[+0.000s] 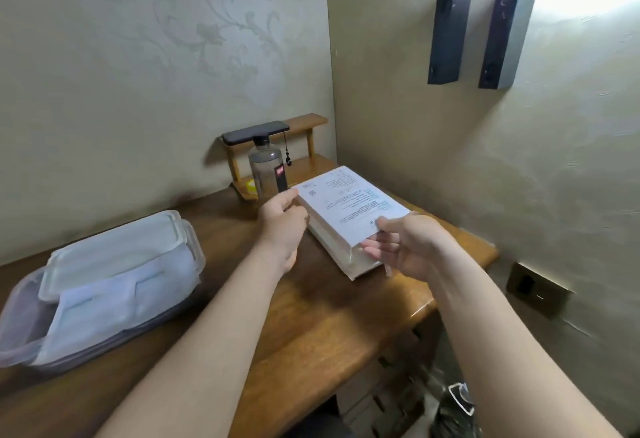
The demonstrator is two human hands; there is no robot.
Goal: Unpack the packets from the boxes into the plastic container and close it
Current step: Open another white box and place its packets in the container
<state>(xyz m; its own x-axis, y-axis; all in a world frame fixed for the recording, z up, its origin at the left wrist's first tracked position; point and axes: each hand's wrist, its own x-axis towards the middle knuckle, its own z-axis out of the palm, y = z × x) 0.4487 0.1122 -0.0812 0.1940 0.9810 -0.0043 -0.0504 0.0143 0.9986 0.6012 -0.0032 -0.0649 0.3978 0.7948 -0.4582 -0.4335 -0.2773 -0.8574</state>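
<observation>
A white box (349,205) with small printed text on its top is held above another pale box (341,259) that lies on the wooden table. My left hand (282,221) grips the upper box at its far left corner. My right hand (408,247) pinches its near right corner, thumb on top and fingers underneath. At the left stands the clear plastic container (20,327), holding several white and pale blue packets (114,299). Its lid (114,250) lies loosely tilted on top of them.
A clear bottle (265,167) with a black cap stands behind the boxes, in front of a small wooden shelf (304,122) bearing a black device. The table edge (415,313) runs diagonally at the right. Two dark boxes (483,29) hang on the right wall. Clutter lies on the floor below.
</observation>
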